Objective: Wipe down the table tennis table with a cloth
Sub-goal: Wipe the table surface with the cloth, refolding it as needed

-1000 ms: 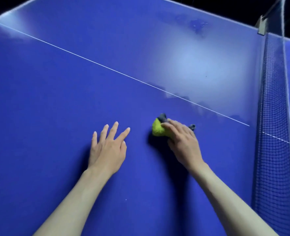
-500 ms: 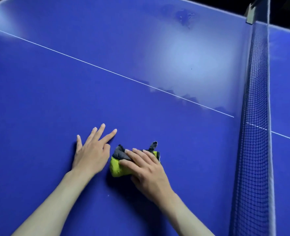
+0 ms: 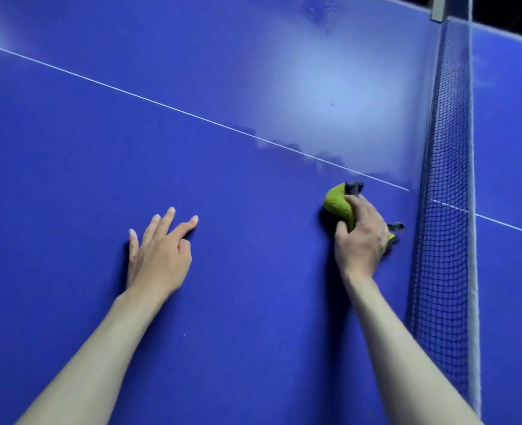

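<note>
My right hand (image 3: 361, 234) grips the bunched yellow-green and grey cloth (image 3: 339, 204), net (image 3: 443, 210) just right; unwiped hazy blue tabletop (image 3: 330, 87) lies ahead. Left hand (image 3: 158, 253) flat, open.

Much of the cloth (image 3: 338, 205) is hidden from us under the right hand (image 3: 361, 237). At one o'clock, the net (image 3: 447, 210) post (image 3: 436, 9) is cut off by the top edge; our forearms leave at six o'clock.
</note>
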Available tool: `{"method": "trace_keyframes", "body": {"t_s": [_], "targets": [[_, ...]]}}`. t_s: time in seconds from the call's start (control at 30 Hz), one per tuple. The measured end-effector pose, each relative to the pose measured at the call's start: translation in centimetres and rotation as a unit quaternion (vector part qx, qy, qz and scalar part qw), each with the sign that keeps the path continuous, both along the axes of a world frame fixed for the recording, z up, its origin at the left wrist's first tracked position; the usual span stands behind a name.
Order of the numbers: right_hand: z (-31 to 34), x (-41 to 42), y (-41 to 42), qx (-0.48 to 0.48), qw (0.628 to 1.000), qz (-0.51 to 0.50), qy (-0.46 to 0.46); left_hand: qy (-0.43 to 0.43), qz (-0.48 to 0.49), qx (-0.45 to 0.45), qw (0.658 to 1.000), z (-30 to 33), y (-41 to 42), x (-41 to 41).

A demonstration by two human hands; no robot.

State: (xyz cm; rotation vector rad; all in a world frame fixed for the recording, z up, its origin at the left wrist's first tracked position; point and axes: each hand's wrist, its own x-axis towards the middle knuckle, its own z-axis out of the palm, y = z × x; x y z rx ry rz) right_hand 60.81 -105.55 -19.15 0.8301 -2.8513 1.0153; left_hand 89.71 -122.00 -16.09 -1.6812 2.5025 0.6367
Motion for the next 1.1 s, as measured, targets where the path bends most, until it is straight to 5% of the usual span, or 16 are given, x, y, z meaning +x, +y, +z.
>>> {"method": "trace_keyframes", "body": {"t_s": [0.1, 0.23, 0.5, 0.87, 1.1], "targets": [[-0.1, 7.1, 2.7, 0.017, 0.991, 0.129, 0.013, -0.045, -0.022, -0.111, 0.993, 1.0, 1.7, -1.9], [-0.1, 6.2, 5.7, 0.039, 0.959, 0.279, 0.033, 0.016, -0.118, -0.144, 0.982, 2.0, 6.4, -5.2], [-0.3, -12.3, 2.0, -0.001, 1.000, -0.011, -0.025, -0.055, -0.182, -0.018, 0.982, 1.4, 12.1, -7.7], [-0.9, 6.6, 11.5, 0.009, 1.000, 0.016, -0.001, -0.038, -0.162, -0.015, 0.986, 1.5, 12.3, -7.8], [-1.8, -5.7, 7.3, 0.009, 0.999, 0.028, 0.023, 0.062, -0.162, -0.015, 0.985, 0.7, 11.1, -6.2]]}}
